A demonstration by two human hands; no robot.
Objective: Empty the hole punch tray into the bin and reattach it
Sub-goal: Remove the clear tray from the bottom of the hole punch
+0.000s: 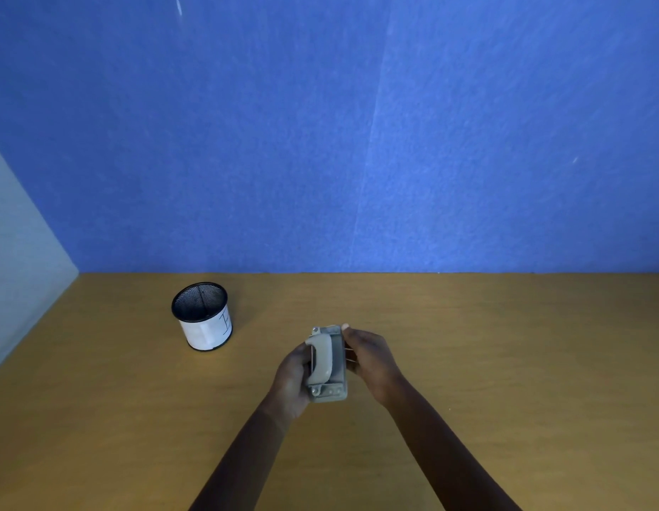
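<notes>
A grey hole punch [327,363] is held above the wooden table, turned on its side with its pale lever facing me. My left hand [291,381] grips its left side and my right hand [370,359] wraps its right side, fingers over the base. Whether the tray sits on the base is hidden by my right hand. The bin [202,316], a small black mesh cup with a white paper band, stands upright to the far left of the punch, apart from both hands.
The wooden table [505,363] runs up to a blue wall [357,142] at the back. A pale panel [18,271] closes the left side.
</notes>
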